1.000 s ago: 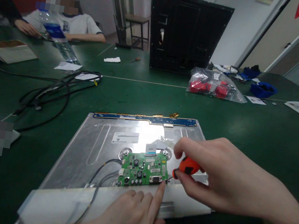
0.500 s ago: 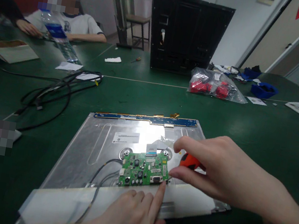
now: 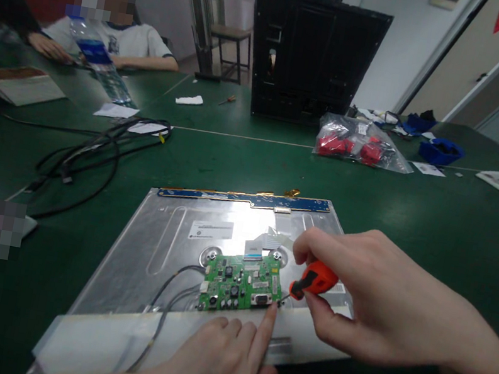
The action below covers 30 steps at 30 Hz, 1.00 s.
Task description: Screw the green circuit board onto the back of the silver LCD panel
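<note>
1. At upper centre: black casing [image 3: 309,56], upright on green table [image 3: 215,165].
2. Just right of casing's foot: clear bag [image 3: 384,152] with red things inside; farther right, blue box [image 3: 441,152].
3. At left: tangled black cables [image 3: 69,163]; at upper left, bottle [image 3: 101,60], with co-worker [image 3: 146,45] beyond.
4. In the way: right hand [image 3: 383,305], hiding part of silvery panel [image 3: 121,268]; left hand [image 3: 221,355], over white sheet [image 3: 85,338]; grey leads [image 3: 170,285], trailing from board's left edge across sheet.
5. Right fingers: closed around orange-and-black screwdriver [image 3: 316,278], shaft slanting to board's lower right corner.
6. Left index finger: stretched out, tip at same corner; others bent, cannot tell what lies beneath.
7. Board [image 3: 238,284]: near frame centre, flat over panel; green, rectangular, crowded with components, port [image 3: 260,300] on lower edge, white-and-blue ribbon [image 3: 253,250] at top edge.
</note>
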Available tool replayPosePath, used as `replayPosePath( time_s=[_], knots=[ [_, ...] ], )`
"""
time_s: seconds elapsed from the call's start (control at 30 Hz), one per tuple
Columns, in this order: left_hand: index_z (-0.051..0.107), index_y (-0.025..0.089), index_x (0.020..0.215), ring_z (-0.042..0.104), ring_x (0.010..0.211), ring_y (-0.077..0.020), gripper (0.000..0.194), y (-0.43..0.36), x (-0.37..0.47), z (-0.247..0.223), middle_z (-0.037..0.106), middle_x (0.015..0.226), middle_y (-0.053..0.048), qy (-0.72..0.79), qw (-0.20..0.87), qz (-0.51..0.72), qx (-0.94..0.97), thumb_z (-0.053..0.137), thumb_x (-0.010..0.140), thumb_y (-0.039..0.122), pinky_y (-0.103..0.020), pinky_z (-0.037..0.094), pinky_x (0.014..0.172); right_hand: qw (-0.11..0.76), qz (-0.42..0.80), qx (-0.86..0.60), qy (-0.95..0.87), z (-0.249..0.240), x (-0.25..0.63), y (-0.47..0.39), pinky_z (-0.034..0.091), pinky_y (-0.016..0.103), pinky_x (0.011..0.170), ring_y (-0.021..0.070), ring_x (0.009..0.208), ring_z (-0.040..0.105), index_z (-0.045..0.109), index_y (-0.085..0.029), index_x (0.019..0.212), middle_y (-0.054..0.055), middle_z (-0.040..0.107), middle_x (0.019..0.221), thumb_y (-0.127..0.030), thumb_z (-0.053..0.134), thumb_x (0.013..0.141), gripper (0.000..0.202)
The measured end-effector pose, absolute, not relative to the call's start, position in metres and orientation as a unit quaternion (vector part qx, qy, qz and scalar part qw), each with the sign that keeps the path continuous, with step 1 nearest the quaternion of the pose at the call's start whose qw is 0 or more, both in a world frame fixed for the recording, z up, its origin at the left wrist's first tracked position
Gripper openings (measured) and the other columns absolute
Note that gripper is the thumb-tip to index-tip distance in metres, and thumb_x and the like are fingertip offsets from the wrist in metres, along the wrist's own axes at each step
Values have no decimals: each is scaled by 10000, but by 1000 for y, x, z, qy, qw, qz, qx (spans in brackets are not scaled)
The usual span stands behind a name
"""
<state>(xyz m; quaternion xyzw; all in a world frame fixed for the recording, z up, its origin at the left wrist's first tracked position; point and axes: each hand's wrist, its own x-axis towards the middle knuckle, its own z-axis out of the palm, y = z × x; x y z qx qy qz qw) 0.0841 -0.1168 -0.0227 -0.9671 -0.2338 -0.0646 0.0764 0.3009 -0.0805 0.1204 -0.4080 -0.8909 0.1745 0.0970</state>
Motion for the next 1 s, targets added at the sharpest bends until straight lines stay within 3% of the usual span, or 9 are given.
replayPosePath(
  time_s=[0.27,0.33,0.47,0.6,0.73,0.87,1.0],
  knots=[
    [472,-15,1279,628,580,-206,521,-117,83,-25,681,793,-113,-230,76,-55,-969,510,934,373,-307,497,492,82,140,-420,-893,119,302,-78,279,260,561,120,587,447,504,-208,973,-32,577,747,-205,557,817,165],
    [493,-5,1247,636,598,-215,490,-117,83,-25,686,815,-120,-229,71,-54,-969,516,932,370,-319,507,500,84,142,-416,-894,119,302,-78,279,261,562,120,589,460,514,-211,929,-35,589,735,-301,570,863,125],
    [499,-10,1225,641,611,-221,481,-118,84,-25,686,807,-119,-229,69,-57,-969,530,923,363,-324,511,505,82,87,-440,-890,116,303,-77,269,262,555,138,604,533,561,-225,959,-27,623,715,-566,518,900,349],
    [464,-17,1269,629,582,-214,516,-117,83,-26,677,779,-104,-229,67,-61,-969,511,930,369,-313,492,482,84,3,-462,-883,110,302,-76,235,262,529,147,549,542,591,-244,1001,-25,629,662,-644,416,914,445],
    [460,-17,1279,628,590,-204,516,-117,82,-29,682,786,-115,-230,74,-58,-969,494,938,370,-294,483,494,87,-30,-451,-888,107,299,-75,202,263,507,127,477,474,580,-237,892,-45,577,586,-451,396,981,296],
    [457,-26,1277,624,588,-201,513,-118,82,-30,682,771,-114,-228,81,-67,-968,486,941,361,-293,479,497,108,10,-435,-894,108,298,-76,227,258,502,119,500,474,549,-212,954,-51,571,625,-262,491,907,90],
    [496,-1,1221,625,583,-207,460,-119,82,-29,676,755,-103,-234,83,-71,-966,478,940,363,-302,482,496,114,105,-416,-896,114,300,-78,280,254,536,112,564,476,500,-201,1030,-35,592,747,-228,536,851,185]
  ],
)
